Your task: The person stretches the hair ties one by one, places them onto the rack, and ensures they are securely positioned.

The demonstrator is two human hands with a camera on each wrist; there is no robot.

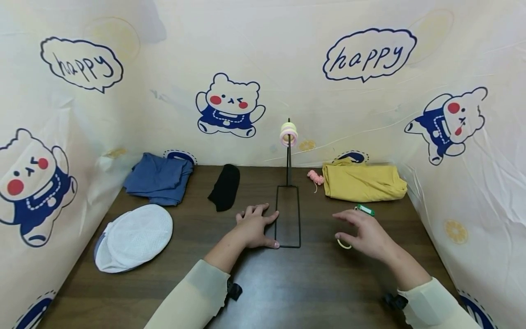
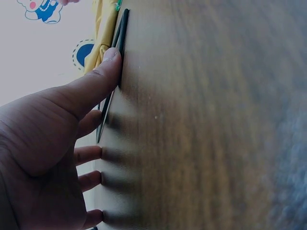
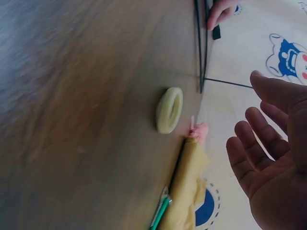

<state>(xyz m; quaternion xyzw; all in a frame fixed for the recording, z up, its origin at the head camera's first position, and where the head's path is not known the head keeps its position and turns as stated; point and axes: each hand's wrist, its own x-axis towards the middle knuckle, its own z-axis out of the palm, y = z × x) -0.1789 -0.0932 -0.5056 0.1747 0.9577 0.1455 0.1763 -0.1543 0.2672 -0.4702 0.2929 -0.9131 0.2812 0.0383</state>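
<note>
A black wire stand (image 1: 289, 171) with a flat rectangular base stands at the middle of the table. Pale yellow and pink rings (image 1: 288, 128) hang on its upper arm. My left hand (image 1: 254, 227) lies with fingers spread on the base's left side; its thumb (image 2: 106, 72) touches the near corner. To the right, a pale yellow ring (image 3: 165, 115) lies on the tabletop. Over it hovers my right hand (image 1: 365, 234), fingers loosely extended and apart from the ring in the right wrist view. In the head view that hand partly hides the ring.
A blue folded cloth (image 1: 160, 178), a white cap (image 1: 137, 235) and a black sock (image 1: 226, 187) lie on the left. Toward the back right are a yellow folded cloth (image 1: 363, 182), a pink yarn bundle (image 1: 315, 177) and a green tag (image 1: 365, 210). A printed curtain surrounds the table.
</note>
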